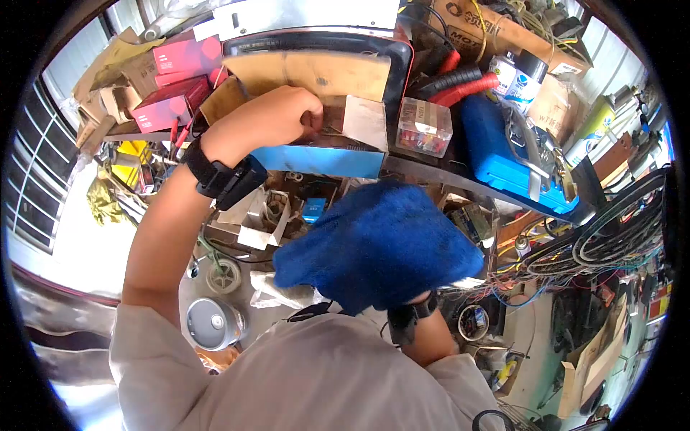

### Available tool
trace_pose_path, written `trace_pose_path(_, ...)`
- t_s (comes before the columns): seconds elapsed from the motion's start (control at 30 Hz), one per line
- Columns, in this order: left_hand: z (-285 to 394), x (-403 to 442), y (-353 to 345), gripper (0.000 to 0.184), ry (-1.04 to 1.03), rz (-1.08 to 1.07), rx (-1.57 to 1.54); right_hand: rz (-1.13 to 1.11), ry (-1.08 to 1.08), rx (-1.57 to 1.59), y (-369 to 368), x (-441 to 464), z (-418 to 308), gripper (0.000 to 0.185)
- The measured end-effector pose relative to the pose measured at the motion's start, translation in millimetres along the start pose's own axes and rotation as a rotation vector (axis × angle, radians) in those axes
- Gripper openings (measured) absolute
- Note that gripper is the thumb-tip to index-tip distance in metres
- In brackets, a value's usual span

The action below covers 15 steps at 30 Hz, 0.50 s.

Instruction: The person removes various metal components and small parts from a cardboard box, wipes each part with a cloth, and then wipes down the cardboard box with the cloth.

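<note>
My left hand (291, 118) reaches into an open cardboard box (316, 160) with a blue front, on the shelf. Its fingers are bent downward, and whatever they touch inside is hidden by the hand and the box. A dark blue cloth (381, 244) hangs bunched in front of my chest and covers my right hand; only the wrist with its black strap shows below the cloth. The raised box flap (305, 75) stands behind my left hand, and a white flap (364, 121) is beside it.
A clear case (424, 128) of small parts and a blue toolbox (496, 154) with pliers on it sit to the right. Red boxes (172, 104) stand at the left. Cables (618, 223) hang at the right. A round grey container (215, 323) is on the floor.
</note>
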<state>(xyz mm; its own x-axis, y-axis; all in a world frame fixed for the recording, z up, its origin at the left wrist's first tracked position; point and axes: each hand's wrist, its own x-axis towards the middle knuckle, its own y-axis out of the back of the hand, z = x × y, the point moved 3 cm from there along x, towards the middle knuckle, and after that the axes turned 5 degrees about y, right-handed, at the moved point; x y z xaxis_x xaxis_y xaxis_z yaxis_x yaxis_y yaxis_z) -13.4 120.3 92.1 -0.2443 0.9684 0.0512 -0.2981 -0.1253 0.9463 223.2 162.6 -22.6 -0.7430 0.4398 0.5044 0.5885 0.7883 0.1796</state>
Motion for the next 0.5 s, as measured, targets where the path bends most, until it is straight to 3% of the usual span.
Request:
trace_pose_path(0.1,-3.0,-1.2,1.8,0.01,-0.109,0.085,0.027,-0.029,0.183,-0.434,-9.8,14.8,-15.7,0.028)
trace_pose_path(0.17,-3.7,-6.0,6.1,0.01,-0.117,0.155,-0.025,-0.011,0.145,-0.383,-15.0,16.4,-12.4,0.028)
trace_pose_path(0.27,11.4,-29.0,33.3,0.01,-0.033,0.285,-0.105,0.009,-0.14,0.051,-18.4,6.8,20.8,0.034)
trace_pose_path(0.33,23.4,-48.5,39.8,0.009,-0.033,0.447,-0.193,-0.064,-0.075,-0.162,-14.8,8.8,16.5,0.036)
trace_pose_path(0.37,30.0,-60.0,40.8,0.009,-0.034,0.527,-0.239,-0.137,0.087,-0.506,-11.6,14.3,2.4,0.036)
trace_pose_path(0.43,59.1,-86.3,33.5,0.008,-0.015,0.621,-0.268,-0.152,0.214,-0.617,-12.6,21.9,-7.1,0.036)
trace_pose_path(0.5,82.5,-101.3,8.2,0.011,-0.164,0.707,-0.353,-0.028,0.129,-0.153,-21.3,27.1,-5.3,0.035)
